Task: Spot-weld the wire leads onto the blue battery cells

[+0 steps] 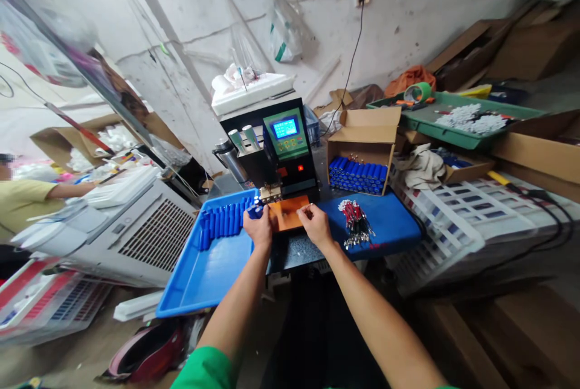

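Observation:
My left hand [258, 226] is closed on a blue cylindrical cell [254, 211], held up at the welding head of a black spot welder [283, 150] with a lit blue screen. My right hand [315, 223] is pinched shut over the orange pad [287, 212] in front of the machine; what it pinches is too small to make out. A row of blue cells [224, 221] lies in the blue tray [203, 274] to the left. A bundle of red wires with metal ends [356, 223] rests on the blue sheet [389, 226] to the right.
An open cardboard box [365, 147] holds several more blue cells. A green tray [435, 120] with white parts and tape stands at back right. White crates [448, 220] lie right; a grey machine [136, 226] left. Another person in a yellow shirt [20, 202] sits at far left.

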Demonstrator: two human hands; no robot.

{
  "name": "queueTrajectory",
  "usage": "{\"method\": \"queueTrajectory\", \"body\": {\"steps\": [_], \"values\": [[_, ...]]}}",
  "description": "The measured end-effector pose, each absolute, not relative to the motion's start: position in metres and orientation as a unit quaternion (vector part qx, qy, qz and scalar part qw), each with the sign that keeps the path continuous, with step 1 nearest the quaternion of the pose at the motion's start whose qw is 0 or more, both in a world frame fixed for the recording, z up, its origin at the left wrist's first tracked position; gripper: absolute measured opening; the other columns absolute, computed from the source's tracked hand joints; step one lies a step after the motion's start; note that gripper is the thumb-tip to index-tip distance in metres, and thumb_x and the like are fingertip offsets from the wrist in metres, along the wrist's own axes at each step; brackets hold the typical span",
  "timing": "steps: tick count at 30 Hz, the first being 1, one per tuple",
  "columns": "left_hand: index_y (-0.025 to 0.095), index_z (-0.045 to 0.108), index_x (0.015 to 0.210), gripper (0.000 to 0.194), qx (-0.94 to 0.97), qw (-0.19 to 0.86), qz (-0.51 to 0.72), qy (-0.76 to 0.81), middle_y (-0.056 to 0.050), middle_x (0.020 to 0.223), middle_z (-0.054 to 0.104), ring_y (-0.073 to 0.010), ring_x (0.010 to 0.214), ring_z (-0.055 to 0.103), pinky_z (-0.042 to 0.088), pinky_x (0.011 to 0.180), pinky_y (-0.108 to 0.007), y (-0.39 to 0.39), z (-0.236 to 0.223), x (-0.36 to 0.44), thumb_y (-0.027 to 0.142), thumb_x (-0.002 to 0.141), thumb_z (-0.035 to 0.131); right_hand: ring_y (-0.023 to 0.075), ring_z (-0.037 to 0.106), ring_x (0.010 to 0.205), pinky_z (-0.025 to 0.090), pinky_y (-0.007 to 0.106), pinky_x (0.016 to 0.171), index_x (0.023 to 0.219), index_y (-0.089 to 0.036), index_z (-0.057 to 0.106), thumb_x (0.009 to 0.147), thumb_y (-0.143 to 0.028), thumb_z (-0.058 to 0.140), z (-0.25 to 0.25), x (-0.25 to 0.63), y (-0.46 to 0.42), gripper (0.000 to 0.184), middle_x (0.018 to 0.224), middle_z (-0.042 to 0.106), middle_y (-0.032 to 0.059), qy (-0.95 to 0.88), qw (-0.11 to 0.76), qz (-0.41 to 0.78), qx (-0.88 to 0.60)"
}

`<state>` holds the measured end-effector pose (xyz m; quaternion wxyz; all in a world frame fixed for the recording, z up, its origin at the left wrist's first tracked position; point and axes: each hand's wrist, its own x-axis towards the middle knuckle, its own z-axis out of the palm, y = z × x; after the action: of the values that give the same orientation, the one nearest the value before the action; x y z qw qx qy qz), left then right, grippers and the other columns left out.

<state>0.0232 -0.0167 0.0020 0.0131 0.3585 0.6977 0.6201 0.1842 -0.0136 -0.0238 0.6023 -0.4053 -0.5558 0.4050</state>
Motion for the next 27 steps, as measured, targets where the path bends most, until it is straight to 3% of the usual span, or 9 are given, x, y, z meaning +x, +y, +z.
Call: {"method": "queueTrajectory", "body": {"steps": [27], "values": [[0.018,0.058,0.092,0.029,0.365,-0.008,0.633,0.682,-0.003,0.090,0.060,-0.0185,0.088,0.060,0.046,0.090,-0.034,-0.0200,0.0021,0.0225,0.028,0.069,0.073,0.0171,0.064,0.066,0.051,0.027,0.064,0.076,-0.019,0.060,0.083,-0.036,0.057,-0.0288,0.1774,-0.0149,0.019,0.074,0.068,0.0054,-0.576,0.595,0.382,-0.411]]}}
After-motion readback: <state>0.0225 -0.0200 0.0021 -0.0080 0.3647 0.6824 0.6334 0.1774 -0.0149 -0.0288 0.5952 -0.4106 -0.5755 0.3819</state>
